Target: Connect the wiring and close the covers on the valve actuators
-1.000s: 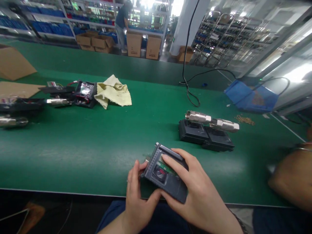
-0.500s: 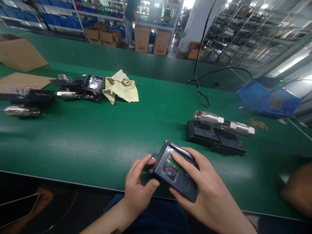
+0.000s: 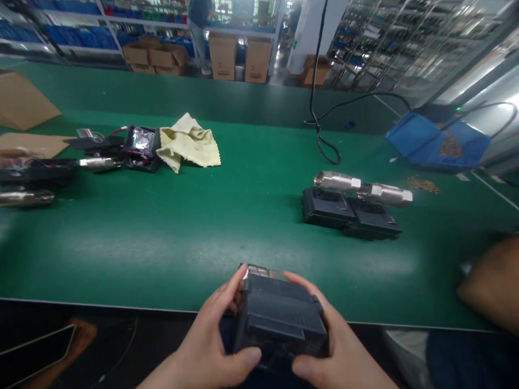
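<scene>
Both hands grip one dark module (image 3: 281,319) at the near edge of the green bench (image 3: 162,237): the left hand (image 3: 214,337) has its fingers wrapped on the left side, the right hand (image 3: 334,346) clasps the right side. Two more modules (image 3: 348,213) with metal barrels (image 3: 360,188) lie farther right, and a yellow cloth (image 3: 188,143) lies far left.

Ahead of my hands: bare belt (image 3: 194,237) to its far edge.
Right: two black units (image 3: 348,213) block.
Far left: cloth (image 3: 188,143), opened units (image 3: 140,148).
Right edge: someone's arm (image 3: 492,283).
</scene>
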`<state>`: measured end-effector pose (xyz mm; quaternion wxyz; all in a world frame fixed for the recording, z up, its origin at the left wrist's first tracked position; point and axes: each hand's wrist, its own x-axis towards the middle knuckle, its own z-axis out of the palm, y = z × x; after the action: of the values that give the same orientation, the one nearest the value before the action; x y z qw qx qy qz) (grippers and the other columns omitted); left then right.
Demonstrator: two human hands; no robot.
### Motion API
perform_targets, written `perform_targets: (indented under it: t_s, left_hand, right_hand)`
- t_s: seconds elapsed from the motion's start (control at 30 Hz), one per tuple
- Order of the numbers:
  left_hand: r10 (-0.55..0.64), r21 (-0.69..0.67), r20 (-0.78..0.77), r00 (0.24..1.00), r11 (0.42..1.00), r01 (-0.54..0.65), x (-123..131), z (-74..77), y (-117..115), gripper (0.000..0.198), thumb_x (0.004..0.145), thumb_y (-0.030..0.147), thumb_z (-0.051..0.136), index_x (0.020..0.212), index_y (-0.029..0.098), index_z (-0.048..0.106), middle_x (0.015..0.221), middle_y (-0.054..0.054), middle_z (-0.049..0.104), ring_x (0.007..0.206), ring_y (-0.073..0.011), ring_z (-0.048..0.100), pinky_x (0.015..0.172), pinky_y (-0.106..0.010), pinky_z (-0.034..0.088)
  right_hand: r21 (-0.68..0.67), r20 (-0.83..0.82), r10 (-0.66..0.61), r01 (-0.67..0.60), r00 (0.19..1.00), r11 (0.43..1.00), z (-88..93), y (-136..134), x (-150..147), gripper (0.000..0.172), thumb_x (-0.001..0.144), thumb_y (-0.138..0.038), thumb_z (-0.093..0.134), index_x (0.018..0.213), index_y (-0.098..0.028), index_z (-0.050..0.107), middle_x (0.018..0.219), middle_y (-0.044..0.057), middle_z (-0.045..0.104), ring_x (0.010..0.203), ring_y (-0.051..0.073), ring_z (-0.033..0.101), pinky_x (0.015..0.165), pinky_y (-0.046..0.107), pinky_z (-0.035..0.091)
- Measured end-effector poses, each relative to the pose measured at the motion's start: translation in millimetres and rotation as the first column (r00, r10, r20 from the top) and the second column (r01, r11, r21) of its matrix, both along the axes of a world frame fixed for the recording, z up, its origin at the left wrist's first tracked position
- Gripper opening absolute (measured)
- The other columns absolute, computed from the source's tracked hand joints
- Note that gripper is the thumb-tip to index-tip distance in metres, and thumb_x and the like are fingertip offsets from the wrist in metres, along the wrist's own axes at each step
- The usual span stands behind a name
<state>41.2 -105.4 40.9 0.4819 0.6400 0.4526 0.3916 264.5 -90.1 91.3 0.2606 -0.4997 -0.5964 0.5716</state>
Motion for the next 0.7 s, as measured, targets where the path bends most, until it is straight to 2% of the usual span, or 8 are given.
perform_targets:
  t_s: [0.03, 0.1, 0.3, 0.43, 0.5, 0.57, 0.63, 0.7]
  left_hand:
    - [-0.013, 0.051, -0.035, 0.999, 0.999, 0.015, -2, -1.8, -4, 0.093, 0.070, 0.027, 0.066, 0.147, 0.042, 0.016, 0.139, -0.004, 0.050, 0.120, -0.0275, 0.054, 0.098, -0.045, 0.046]
    - [-0.028, 0.119, -0.113, 0.993, 0.992, 0.042, -3, -0.3, -8, 0.093, 0.070, 0.024, 0.068, 0.146, 0.042, 0.017, 0.136, -0.004, 0.053, 0.118, -0.0263, 0.055, 0.097, -0.044, 0.047]
    - [0.018, 0.265, -0.124, 0.992, 0.964, 0.016, 6, 13.0, -3, 0.069, 0.070, 0.045, 0.074, 0.130, 0.031, 0.042, 0.108, -0.004, 0.063, 0.094, -0.0211, 0.061, 0.084, -0.036, 0.052]
    - [0.032, 0.287, -0.137, 0.990, 0.958, 0.009, 7, 13.6, -3, 0.062, 0.069, 0.041, 0.076, 0.120, 0.025, 0.047, 0.100, -0.003, 0.064, 0.089, -0.0194, 0.062, 0.080, -0.033, 0.052]
    - [0.020, 0.300, -0.168, 0.986, 0.954, 0.032, 4, 10.9, 1, 0.058, 0.069, 0.035, 0.075, 0.118, 0.024, 0.048, 0.099, -0.004, 0.064, 0.089, -0.0192, 0.062, 0.078, -0.031, 0.053]
    - [0.042, 0.402, -0.223, 0.974, 0.914, 0.053, 0, 6.2, 11, 0.048, 0.074, 0.025, 0.068, 0.117, 0.021, 0.048, 0.101, -0.005, 0.064, 0.092, -0.0188, 0.062, 0.081, -0.031, 0.053]
    - [0.132, 0.582, -0.296, 0.946, 0.810, 0.070, -1, 0.7, 23, 0.041, 0.078, 0.010, 0.054, 0.117, 0.018, 0.047, 0.105, -0.008, 0.064, 0.099, -0.0182, 0.061, 0.088, -0.032, 0.052]
    - [0.276, 0.735, -0.355, 0.893, 0.673, 0.084, 0, -4.4, 36, 0.044, 0.078, -0.002, 0.041, 0.118, 0.014, 0.047, 0.108, -0.011, 0.063, 0.107, -0.0183, 0.058, 0.095, -0.033, 0.049]
  right_hand:
    - [-0.084, -0.031, 0.033, -0.036, 0.999, 0.996, 0.0, -1, -1, 0.072, 0.063, -0.023, 0.070, 0.130, -0.022, 0.043, 0.115, 0.009, 0.062, 0.095, 0.024, 0.066, 0.079, 0.033, 0.055]
    - [-0.091, -0.004, 0.049, -0.049, 0.999, 0.995, -0.3, -1, -4, 0.064, 0.056, -0.017, 0.071, 0.116, -0.020, 0.051, 0.101, 0.005, 0.065, 0.085, 0.021, 0.065, 0.074, 0.030, 0.054]
    - [0.123, 0.096, 0.081, -0.093, 0.992, 0.988, -7.5, -4, 0, 0.058, 0.055, -0.020, 0.074, 0.110, -0.020, 0.055, 0.099, 0.003, 0.065, 0.083, 0.018, 0.063, 0.076, 0.029, 0.052]
    - [0.235, 0.039, 0.129, -0.134, 0.991, 0.963, -10.6, -2, 5, 0.052, 0.058, -0.026, 0.074, 0.107, -0.020, 0.058, 0.098, 0.004, 0.067, 0.086, 0.018, 0.065, 0.076, 0.027, 0.053]
    - [0.350, 0.054, 0.155, -0.164, 0.986, 0.922, -13.3, 4, 5, 0.051, 0.061, -0.025, 0.073, 0.109, -0.019, 0.057, 0.099, 0.005, 0.068, 0.087, 0.018, 0.066, 0.076, 0.027, 0.055]
    - [0.538, 0.120, 0.177, -0.214, 0.977, 0.815, -18.4, 16, 4, 0.053, 0.065, -0.020, 0.069, 0.115, -0.019, 0.053, 0.106, 0.008, 0.067, 0.096, 0.019, 0.066, 0.084, 0.029, 0.055]
    - [0.734, 0.220, 0.154, -0.268, 0.963, 0.624, -25.1, 33, 2, 0.056, 0.068, -0.010, 0.059, 0.122, -0.018, 0.048, 0.115, 0.011, 0.065, 0.109, 0.021, 0.062, 0.096, 0.035, 0.051]
    - [0.841, 0.318, 0.097, -0.328, 0.943, 0.430, -30.4, 52, 1, 0.059, 0.067, -0.002, 0.049, 0.125, -0.015, 0.045, 0.121, 0.014, 0.063, 0.118, 0.023, 0.057, 0.103, 0.040, 0.047]
